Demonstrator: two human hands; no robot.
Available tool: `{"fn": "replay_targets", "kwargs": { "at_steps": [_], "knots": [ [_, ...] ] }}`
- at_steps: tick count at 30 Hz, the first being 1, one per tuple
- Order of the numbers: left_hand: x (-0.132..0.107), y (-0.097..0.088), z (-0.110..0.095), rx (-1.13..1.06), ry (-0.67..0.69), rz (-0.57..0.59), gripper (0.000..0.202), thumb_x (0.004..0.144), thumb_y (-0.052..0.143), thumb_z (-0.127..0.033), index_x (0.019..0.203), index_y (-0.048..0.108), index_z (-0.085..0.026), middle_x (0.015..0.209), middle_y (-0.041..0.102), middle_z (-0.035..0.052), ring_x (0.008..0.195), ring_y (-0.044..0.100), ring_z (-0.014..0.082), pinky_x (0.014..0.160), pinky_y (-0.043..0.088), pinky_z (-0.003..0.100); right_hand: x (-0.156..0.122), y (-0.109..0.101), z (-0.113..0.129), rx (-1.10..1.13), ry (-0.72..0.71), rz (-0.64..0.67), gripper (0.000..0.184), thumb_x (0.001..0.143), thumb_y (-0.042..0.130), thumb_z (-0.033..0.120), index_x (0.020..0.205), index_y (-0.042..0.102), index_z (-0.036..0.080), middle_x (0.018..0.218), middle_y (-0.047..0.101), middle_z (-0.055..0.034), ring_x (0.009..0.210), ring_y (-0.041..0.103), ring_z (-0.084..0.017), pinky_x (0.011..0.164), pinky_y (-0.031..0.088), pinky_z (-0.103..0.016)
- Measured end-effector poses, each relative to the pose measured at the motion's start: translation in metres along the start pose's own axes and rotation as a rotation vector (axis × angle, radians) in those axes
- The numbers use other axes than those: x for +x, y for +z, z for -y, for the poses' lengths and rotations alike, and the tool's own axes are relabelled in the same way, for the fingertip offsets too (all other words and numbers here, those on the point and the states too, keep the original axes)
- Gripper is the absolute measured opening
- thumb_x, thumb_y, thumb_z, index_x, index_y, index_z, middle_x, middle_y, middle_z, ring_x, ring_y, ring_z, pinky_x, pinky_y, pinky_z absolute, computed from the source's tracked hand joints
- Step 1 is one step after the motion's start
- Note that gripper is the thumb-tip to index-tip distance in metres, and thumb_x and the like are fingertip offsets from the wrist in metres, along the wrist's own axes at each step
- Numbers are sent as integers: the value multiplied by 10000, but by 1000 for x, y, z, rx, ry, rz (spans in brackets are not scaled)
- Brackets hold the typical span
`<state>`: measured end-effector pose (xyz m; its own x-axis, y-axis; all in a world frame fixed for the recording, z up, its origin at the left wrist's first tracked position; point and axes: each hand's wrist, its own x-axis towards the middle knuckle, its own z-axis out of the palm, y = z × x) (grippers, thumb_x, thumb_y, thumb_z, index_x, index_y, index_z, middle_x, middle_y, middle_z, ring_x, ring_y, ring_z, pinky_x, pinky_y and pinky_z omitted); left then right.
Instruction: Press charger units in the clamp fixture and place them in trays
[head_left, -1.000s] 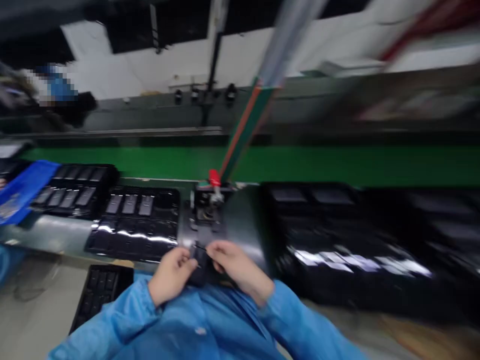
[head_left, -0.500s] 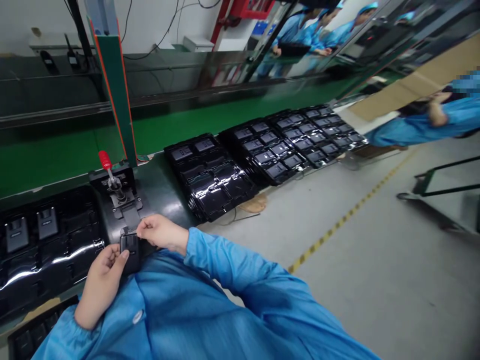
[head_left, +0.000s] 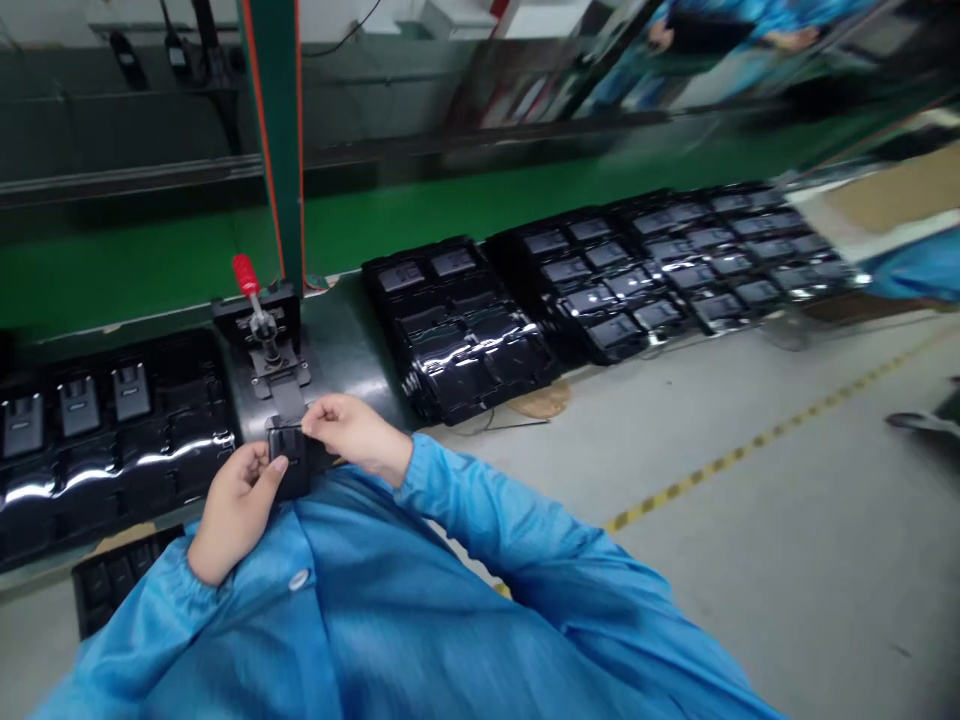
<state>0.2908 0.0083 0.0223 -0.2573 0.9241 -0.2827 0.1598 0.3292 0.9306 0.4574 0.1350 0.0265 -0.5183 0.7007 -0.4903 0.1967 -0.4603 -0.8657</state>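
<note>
Black casing (head_left: 288, 465) sits in left hand (head_left: 238, 500), right hand (head_left: 354, 432) beside it.

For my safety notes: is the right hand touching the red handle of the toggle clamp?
No, the right hand is at the upper edge of the black device, apart from the red clamp handle.

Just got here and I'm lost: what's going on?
A person in blue has a black case in the grip of the left hand. The right hand is at its upper edge, but anything pinched there is too small to tell. Just beyond stands a red-handled clamp, between black trays holding dark cases.
</note>
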Motion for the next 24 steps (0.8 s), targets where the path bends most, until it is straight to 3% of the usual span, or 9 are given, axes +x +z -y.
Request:
{"fn": "replay_targets", "kwargs": {
  "at_steps": [4, 10, 24],
  "knots": [
    [-2, 1, -4, -11, 6, -11, 298, 947, 690, -476, 996, 687, -182, 803, 655, 10, 714, 585, 156, 674, 481, 265, -3, -1, -5, 51, 18, 21, 80, 822, 680, 250, 802, 656, 176, 528, 486, 81, 464, 376, -76, 460, 266, -194],
    [-6, 2, -4, -57, 10, -33, 268, 958, 691, -445, 995, 680, -180, 803, 657, 10, 711, 576, 149, 668, 479, 259, -10, 1, -6, 157, -14, 35, 253, 768, 746, 399, 838, 642, 179, 578, 506, 80, 493, 412, -77, 490, 328, -211],
    [-4, 3, -10, -47, -83, -46, 355, 920, 704, -529, 981, 674, -180, 798, 649, 11, 699, 561, 149, 652, 456, 261, -13, -1, -17, 177, -56, 54, 314, 824, 748, 453, 956, 644, 187, 678, 579, 55, 560, 502, -93, 566, 411, -241]
  ]
}}
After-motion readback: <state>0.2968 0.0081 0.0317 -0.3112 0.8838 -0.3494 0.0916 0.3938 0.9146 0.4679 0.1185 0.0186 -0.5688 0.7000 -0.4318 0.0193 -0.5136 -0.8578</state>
